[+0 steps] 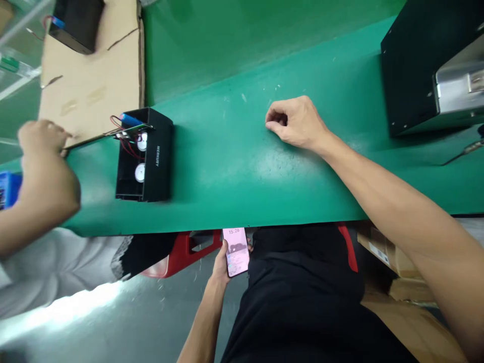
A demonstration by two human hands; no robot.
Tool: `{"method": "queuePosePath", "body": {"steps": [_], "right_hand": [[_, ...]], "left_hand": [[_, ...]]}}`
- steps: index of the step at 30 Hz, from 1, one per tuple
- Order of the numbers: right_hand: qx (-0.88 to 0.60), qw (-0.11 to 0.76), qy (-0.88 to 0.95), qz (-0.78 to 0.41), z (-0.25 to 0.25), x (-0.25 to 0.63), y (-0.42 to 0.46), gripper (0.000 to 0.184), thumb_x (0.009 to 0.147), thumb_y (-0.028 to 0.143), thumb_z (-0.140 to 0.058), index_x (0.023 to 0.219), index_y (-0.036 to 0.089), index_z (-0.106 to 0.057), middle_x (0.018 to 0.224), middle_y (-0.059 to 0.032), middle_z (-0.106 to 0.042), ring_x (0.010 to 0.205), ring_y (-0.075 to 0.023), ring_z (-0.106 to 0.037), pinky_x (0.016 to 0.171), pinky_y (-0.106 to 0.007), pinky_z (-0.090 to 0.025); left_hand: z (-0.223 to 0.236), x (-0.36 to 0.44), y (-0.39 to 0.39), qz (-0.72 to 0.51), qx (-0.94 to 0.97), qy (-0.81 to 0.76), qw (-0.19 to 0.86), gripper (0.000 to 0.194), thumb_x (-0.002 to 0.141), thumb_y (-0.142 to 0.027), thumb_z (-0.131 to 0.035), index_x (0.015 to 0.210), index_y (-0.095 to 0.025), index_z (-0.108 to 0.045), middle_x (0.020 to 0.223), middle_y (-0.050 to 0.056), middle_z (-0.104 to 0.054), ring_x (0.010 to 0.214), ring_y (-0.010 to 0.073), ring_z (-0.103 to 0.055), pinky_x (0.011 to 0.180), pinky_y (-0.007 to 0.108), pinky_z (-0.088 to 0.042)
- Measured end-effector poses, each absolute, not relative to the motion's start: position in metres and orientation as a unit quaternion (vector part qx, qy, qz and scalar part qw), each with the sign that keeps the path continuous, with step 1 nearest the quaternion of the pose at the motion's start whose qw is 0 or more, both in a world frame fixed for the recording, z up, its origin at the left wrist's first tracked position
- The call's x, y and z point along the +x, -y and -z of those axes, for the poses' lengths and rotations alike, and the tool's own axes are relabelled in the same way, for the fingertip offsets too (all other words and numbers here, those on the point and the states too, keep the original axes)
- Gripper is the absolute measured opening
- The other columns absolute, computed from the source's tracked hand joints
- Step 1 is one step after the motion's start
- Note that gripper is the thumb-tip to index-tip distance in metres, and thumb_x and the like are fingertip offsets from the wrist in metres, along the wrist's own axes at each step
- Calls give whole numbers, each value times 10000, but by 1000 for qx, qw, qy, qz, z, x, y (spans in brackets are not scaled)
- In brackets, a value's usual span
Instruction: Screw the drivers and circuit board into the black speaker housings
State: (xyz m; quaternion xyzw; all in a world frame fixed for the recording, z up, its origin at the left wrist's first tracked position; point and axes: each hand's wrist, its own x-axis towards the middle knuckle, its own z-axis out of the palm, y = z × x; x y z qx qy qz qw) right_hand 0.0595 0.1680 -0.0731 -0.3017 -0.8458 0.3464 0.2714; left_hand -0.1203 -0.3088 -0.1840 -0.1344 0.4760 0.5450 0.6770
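Observation:
Below the table's front edge, my left hand (220, 261) is closed around a smartphone (237, 254) with a lit pinkish screen showing 15:26. My right hand (297, 121) rests on the green tabletop (227, 166), its fingers loosely curled in toward the thumb, and I see nothing in them. To the left of that hand, apart from it, stands a black open-sided speaker box (161, 161) marked MERKURY. Inside the box show white round parts, red wires, a thin board and a blue cylinder.
At the left, a co-worker's arm (41, 186) reaches over the table. A flattened cardboard sheet (94, 75) carries another black box (77, 25). A black machine with a metal front (412, 75) stands at the right. Cardboard boxes (412, 290) and a red stool (189, 252) are below the table.

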Motion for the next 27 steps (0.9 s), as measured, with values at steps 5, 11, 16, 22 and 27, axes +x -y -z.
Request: {"method": "queuePosePath", "body": {"steps": [5,11,16,22,27], "right_hand": [[-295,273,850,-341,75,59,-169,43,919,216,-705,921,210,-747,931,-67,-817,902,-267,-763,903,-431,-614],[-292,274,851,-341,78,59,-170,49,919,203,-703,939,203,-748,931,-65,-809,911,-270,-765,939,-455,-614],[-289,268,854,-340,79,59,-171,58,935,215,-692,951,205,-747,947,-61,-803,921,-268,-763,956,-461,-617],[-281,276,851,-347,79,59,-170,45,940,211,-701,940,200,-744,922,-55,-792,917,-260,-754,970,-459,-613],[-288,273,851,-344,77,59,-170,55,921,175,-702,939,196,-749,913,-47,-792,893,-253,-750,953,-457,-611]], "left_hand": [[183,-120,308,-540,-134,-478,680,543,996,-604,-675,1288,-147,-699,1221,127,-779,1110,258,-763,1023,513,-612],[182,-120,307,-537,-136,-487,675,518,1003,-598,-670,1274,-157,-701,1217,110,-772,1100,247,-758,997,501,-626],[182,-120,307,-540,-139,-494,667,531,991,-595,-689,1286,-154,-701,1232,124,-776,1121,260,-760,1012,514,-622],[182,-119,306,-541,-147,-499,662,597,977,-619,-691,1340,-145,-686,1250,154,-783,1150,291,-766,1022,530,-619],[182,-120,305,-540,-153,-498,661,622,971,-630,-692,1357,-143,-679,1270,165,-776,1166,302,-761,1023,532,-618]]}}
